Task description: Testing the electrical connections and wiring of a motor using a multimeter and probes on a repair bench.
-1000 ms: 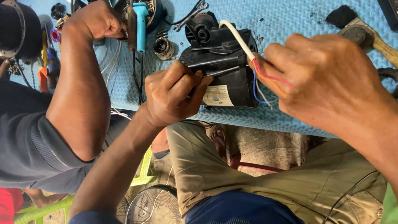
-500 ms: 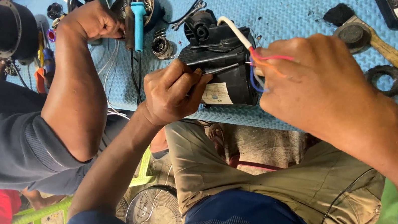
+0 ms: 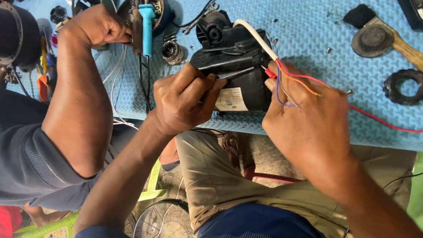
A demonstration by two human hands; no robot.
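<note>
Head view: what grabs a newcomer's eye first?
The black motor unit at the near edge of the blue mat, gripped by the left hand while the right hand pinches its coloured wires. To the left, another person's hand reaches beside a soldering iron with a blue handle. At the far right lie a wooden-handled brush and a black ring.

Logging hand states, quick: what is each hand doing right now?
Left hand: closed on the near edge of the black motor unit.
Right hand: gripping the unit's other side, by the coloured wires.
</note>
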